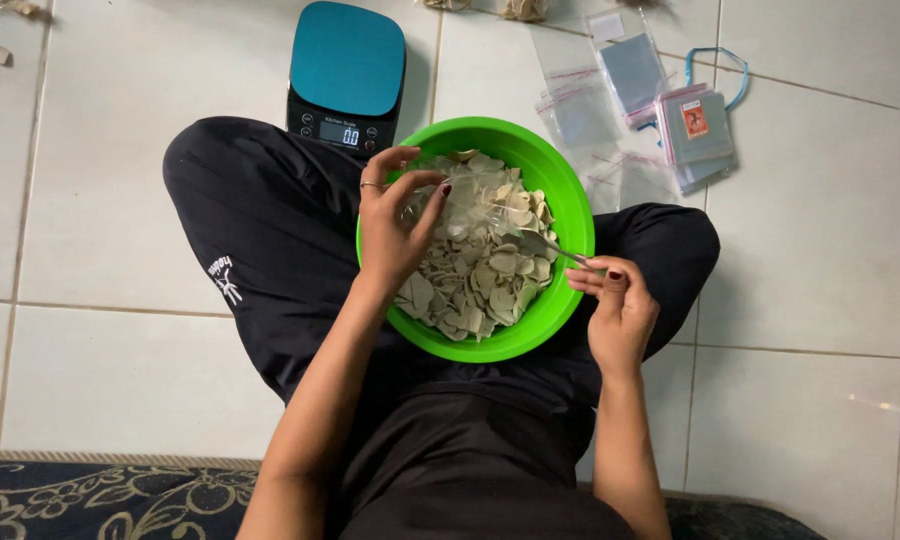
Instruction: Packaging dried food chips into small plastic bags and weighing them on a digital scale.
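Note:
A bright green bowl [570, 215] rests on my crossed legs, filled with several pale, flat chips [475, 275]. My left hand [392, 225] is over the bowl's left side, holding a clear plastic bag [470, 205] open above the chips. At the bowl's right rim my right hand [618, 310] grips the handle of a metal spoon [548, 245], whose bowl end reaches into the bag's mouth.
A kitchen scale [347, 70] with a teal top sits on the tiled floor beyond my left knee. Several clear zip bags [630, 100] lie in a pile to the upper right. A patterned dark rug [100, 500] borders the bottom edge.

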